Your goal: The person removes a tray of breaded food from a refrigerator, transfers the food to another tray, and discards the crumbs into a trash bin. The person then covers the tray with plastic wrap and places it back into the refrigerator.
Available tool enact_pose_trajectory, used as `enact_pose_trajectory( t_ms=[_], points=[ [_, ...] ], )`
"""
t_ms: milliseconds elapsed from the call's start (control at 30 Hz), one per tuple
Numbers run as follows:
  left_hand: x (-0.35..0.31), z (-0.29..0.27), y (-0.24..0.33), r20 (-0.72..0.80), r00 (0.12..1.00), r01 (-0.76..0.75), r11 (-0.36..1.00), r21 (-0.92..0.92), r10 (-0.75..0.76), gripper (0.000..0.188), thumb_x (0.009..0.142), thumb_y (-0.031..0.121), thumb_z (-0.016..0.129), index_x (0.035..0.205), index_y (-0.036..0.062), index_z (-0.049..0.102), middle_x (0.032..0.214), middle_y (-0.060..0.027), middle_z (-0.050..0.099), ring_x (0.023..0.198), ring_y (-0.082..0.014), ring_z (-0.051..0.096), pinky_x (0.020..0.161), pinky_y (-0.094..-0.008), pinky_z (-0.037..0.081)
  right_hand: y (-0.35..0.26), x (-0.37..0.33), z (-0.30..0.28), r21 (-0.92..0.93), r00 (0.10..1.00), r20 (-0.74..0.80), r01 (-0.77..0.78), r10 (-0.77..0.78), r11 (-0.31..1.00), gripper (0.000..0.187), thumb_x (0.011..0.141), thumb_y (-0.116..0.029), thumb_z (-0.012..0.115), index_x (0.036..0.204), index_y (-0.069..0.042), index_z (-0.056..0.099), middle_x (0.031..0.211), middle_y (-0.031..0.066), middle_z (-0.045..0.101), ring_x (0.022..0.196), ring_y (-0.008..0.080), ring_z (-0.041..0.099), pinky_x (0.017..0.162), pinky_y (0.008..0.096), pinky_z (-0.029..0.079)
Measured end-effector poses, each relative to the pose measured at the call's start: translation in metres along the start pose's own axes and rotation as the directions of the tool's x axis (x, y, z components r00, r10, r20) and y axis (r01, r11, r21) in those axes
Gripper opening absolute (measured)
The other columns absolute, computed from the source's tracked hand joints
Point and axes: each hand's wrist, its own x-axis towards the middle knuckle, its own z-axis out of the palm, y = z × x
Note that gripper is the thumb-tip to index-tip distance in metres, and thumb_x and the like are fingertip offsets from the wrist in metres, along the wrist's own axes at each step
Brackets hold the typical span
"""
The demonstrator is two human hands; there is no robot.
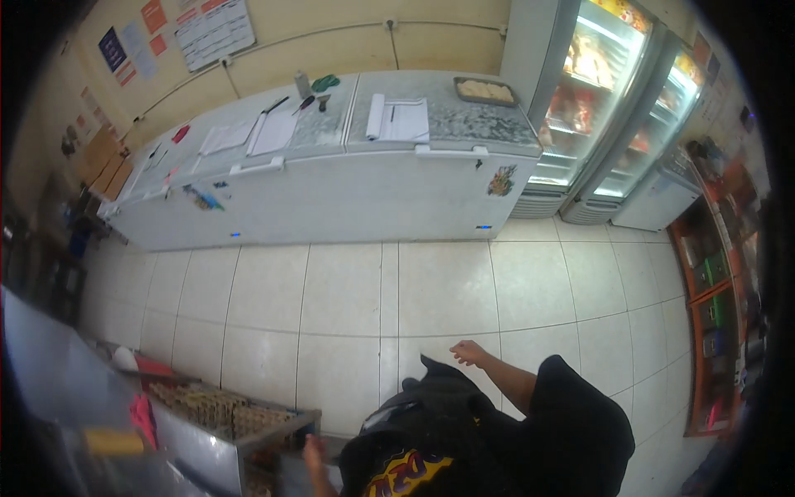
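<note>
Chest freezers (331, 197) stood along the wall (451, 41) before the person (489, 439). On top, a tray (484, 101) lay near the right end, a notepad (406, 123) left of it, loose papers (272, 134) farther left. Two upright fridges (532, 62) stood right of the freezers. The left hand (315, 455) was just right of a stand (205, 454).

At seven o'clock, the left hand (315, 460) is near a metal-sided unit (203, 455); at five, the right hand (468, 352) hangs above tiled floor (447, 286). White chest freezers (348, 195) stand at twelve, lit fridges (584, 91) at two.

Shiny metal stand (203, 451), glossy floor tiles (447, 282)
</note>
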Motion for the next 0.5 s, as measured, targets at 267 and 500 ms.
enact_pose_trajectory(
  t_ms=[267, 500],
  points=[
    [0.092, 0.176, 0.054, 0.472, 0.871, -0.07, 0.918, 0.391, -0.135, 0.069, 0.088, 0.055, 0.049, 0.125, -0.0029, 0.048, 0.105, -0.0157, 0.061, 0.098, -0.0238, 0.058, 0.089, -0.0378, 0.042, -0.065, 0.079, -0.024, 0.375, 0.973, -0.089, -0.166, 0.214, 0.912, 0.043, 0.084, -0.036, 0.058, 0.113, -0.006, 0.053, 0.099, 0.0117, 0.061, 0.081, 0.022, 0.06, 0.067, 0.0379, 0.048],
    [0.19, 0.278, 0.237, 0.647, 0.755, -0.266, 0.851, 0.452, -0.108, 0.071, 0.088, 0.053, 0.049, 0.129, -0.0044, 0.043, 0.111, -0.0172, 0.06, 0.103, -0.0246, 0.057, 0.093, -0.0371, 0.041, -0.207, 0.148, -0.068, 0.461, 0.984, -0.137, -0.037, 0.113, 0.887, 0.039, 0.089, -0.033, 0.052, 0.117, -0.006, 0.051, 0.106, 0.0113, 0.06, 0.091, 0.0238, 0.06, 0.078, 0.0387, 0.049]
  ],
)
